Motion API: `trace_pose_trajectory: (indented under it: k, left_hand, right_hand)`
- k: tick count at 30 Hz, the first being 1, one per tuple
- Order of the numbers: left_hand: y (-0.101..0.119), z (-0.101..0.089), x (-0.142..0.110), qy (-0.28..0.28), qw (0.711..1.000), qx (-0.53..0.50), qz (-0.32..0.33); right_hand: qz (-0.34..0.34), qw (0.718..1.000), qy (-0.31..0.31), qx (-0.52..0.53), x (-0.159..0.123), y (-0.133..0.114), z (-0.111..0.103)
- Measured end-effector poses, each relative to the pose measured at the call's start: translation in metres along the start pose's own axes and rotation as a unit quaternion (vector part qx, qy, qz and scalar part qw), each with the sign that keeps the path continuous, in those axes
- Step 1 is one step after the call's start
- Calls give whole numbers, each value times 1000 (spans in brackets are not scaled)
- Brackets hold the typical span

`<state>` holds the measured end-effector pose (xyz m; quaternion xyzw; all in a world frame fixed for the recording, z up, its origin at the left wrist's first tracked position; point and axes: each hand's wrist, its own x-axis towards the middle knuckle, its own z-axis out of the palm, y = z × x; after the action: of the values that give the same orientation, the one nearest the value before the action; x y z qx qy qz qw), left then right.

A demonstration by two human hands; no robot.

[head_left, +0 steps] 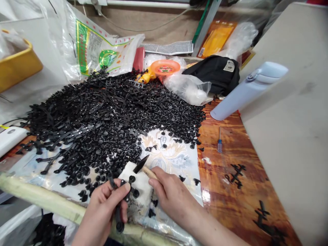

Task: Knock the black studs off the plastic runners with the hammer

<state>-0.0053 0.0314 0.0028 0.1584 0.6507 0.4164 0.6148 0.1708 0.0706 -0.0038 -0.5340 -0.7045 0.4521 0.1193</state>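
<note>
My left hand (pixel 104 208) is closed around a black plastic strip of moulded parts (pixel 122 201), pinched between thumb and fingers near the table's front edge. My right hand (pixel 170 194) grips a small knife with a pale wooden handle and a dark blade (pixel 141 164). The blade tip rests over a white pad (pixel 139 186), right beside the strip's top end. Behind both hands lies a large heap of black plastic parts and strips (pixel 107 112).
A pale blue flask (pixel 246 90) lies at the right beside a grey board (pixel 294 112). A small screwdriver (pixel 219 140) and black sprues (pixel 237 174) lie on the wooden table. Plastic bags, an orange dish (pixel 165 67), a black pouch (pixel 216 73) and a yellow bin (pixel 15 65) stand behind.
</note>
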Motion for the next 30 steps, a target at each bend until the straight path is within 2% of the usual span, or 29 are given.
trace_pose_trajectory:
  k: [13,16,19,22,25,27,30]
  left_hand:
    - [0,-1,2,1,999,27,-23]
    - [-1,0,3,0,1000,21,-16]
    - [-3,0,3,-3,1000,6,-7]
    - [-6,-1,3,-12,1000,-9,-2]
    - [-9,-3,4,-25,999,-19,-3]
    - [-10,-3,5,-26,999,-21,-2]
    - [-13,-5,8,-31,999,-19,-7]
  right_hand:
    - [-6,1000,-1,20,-1,1,-4]
    - [-35,998,0,59,-8,-4,-10]
    - [-91,992,10,89,-16,-9,-15]
    - [-138,990,23,31,-22,-9,-16]
    - [-153,987,22,-34,-26,-9,-21]
    - [-171,983,62,-41,-31,-11,-25]
    - [-214,963,154,-57,-36,-11,-25]
